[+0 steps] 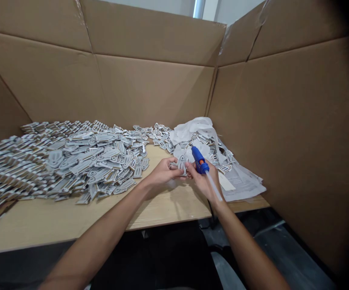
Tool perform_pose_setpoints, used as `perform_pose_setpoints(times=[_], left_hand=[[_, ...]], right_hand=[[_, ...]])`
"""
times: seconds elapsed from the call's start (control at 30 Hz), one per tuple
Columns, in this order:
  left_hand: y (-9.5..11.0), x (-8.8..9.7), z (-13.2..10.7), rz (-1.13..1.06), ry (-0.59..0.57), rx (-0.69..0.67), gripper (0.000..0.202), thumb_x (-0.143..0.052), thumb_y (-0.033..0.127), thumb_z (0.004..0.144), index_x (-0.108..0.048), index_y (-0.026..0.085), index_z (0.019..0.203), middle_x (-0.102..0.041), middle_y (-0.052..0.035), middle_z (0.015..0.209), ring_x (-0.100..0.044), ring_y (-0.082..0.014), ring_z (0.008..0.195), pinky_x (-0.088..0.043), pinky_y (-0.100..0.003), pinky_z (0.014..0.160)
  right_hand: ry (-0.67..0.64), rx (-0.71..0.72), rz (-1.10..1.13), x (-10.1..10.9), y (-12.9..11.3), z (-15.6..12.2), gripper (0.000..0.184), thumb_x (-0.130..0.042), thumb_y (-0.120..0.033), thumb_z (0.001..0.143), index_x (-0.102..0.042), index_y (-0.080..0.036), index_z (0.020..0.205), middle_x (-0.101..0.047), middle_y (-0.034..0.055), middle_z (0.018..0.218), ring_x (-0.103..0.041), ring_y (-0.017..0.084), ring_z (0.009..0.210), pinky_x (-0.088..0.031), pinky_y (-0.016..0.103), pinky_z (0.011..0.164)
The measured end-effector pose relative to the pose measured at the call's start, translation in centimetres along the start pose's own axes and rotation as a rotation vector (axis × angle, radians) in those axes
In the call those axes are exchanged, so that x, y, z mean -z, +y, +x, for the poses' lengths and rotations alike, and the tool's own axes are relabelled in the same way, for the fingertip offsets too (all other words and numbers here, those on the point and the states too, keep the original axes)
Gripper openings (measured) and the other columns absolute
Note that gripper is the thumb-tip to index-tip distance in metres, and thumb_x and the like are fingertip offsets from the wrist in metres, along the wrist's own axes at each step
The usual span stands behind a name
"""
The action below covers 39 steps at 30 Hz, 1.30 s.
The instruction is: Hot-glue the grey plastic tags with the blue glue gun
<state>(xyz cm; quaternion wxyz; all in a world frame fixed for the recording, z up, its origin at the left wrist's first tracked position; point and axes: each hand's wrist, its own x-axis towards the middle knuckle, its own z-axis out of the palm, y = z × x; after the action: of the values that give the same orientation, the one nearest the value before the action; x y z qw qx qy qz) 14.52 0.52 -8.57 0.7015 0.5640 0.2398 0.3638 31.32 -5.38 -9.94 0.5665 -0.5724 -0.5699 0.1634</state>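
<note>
My left hand point(164, 172) pinches a small grey and white cut-out piece point(182, 164) with slots in it, held above the wooden table. The fingertips of my right hand point(206, 180) touch the right side of that same piece. A blue glue gun point(199, 160) rests in my right hand, its nozzle pointing away from me. From its rear end a clear glue stick point(213, 186) sticks out over the wrist. Behind the piece, part of the pile is covered by my fingers.
A large heap of similar grey pieces point(102, 161) spreads over the left of the table point(168, 205), beside stacked rows point(8, 169). At the back right, white paper and plastic point(244, 181) lie among more pieces. Cardboard walls point(156, 84) enclose the table.
</note>
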Motion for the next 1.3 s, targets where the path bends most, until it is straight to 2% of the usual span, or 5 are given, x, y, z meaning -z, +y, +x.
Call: perform_pose_setpoints(times=[0.13, 0.33, 0.7, 0.93, 1.3], left_hand=[[0.4, 0.2, 0.0, 0.013, 0.112, -0.052, 0.042, -0.083, 0.018, 0.078, -0.063, 0.012, 0.115, -0.077, -0.0105, 0.094, -0.077, -0.0192, 0.079, -0.063, -0.036, 0.087], [0.9, 1.2, 0.3, 0.065, 0.146, -0.095, 0.03, -0.077, 0.015, 0.078, -0.065, 0.012, 0.106, -0.077, -0.0099, 0.095, -0.077, -0.0188, 0.083, -0.062, -0.038, 0.091], [1.7, 0.7, -0.4, 0.215, 0.129, -0.142, 0.014, -0.073, 0.015, 0.082, -0.065, 0.012, 0.093, -0.055, 0.0057, 0.061, -0.055, -0.006, 0.053, -0.057, -0.024, 0.066], [0.6, 1.3, 0.1, 0.251, 0.091, -0.169, 0.022, -0.07, 0.016, 0.081, -0.066, 0.011, 0.103, -0.073, -0.0057, 0.079, -0.074, -0.0162, 0.069, -0.058, -0.022, 0.063], [0.1, 2.0, 0.2, 0.409, 0.111, -0.21, 0.022, -0.066, 0.02, 0.085, -0.065, 0.01, 0.105, -0.074, -0.0075, 0.079, -0.075, -0.0172, 0.064, -0.059, -0.023, 0.057]], right_hand=[[-0.043, 0.088, -0.092, 0.9, -0.7, 0.1, 0.042, -0.066, -0.061, 0.091, -0.069, -0.02, 0.085, -0.068, 0.0042, 0.071, -0.06, 0.021, 0.067, -0.044, 0.03, 0.061], [-0.225, 0.227, -0.144, 1.9, -1.1, 0.1, 0.036, -0.067, -0.055, 0.093, -0.072, -0.019, 0.085, -0.068, 0.0034, 0.079, -0.059, 0.02, 0.073, -0.043, 0.029, 0.066], [-0.244, 0.261, -0.139, 1.4, -1.1, 0.0, 0.034, -0.067, -0.05, 0.093, -0.062, -0.021, 0.075, -0.063, 0.0007, 0.073, -0.053, 0.018, 0.067, -0.038, 0.028, 0.064], [-0.265, 0.26, -0.191, 1.5, -1.4, -0.1, 0.034, -0.065, -0.05, 0.094, -0.065, -0.021, 0.077, -0.065, 0.0019, 0.074, -0.055, 0.018, 0.067, -0.039, 0.028, 0.064], [-0.319, 0.263, -0.262, 2.5, -0.9, 0.3, 0.036, -0.062, -0.053, 0.095, -0.071, -0.021, 0.082, -0.07, 0.0018, 0.075, -0.059, 0.019, 0.067, -0.038, 0.027, 0.063]])
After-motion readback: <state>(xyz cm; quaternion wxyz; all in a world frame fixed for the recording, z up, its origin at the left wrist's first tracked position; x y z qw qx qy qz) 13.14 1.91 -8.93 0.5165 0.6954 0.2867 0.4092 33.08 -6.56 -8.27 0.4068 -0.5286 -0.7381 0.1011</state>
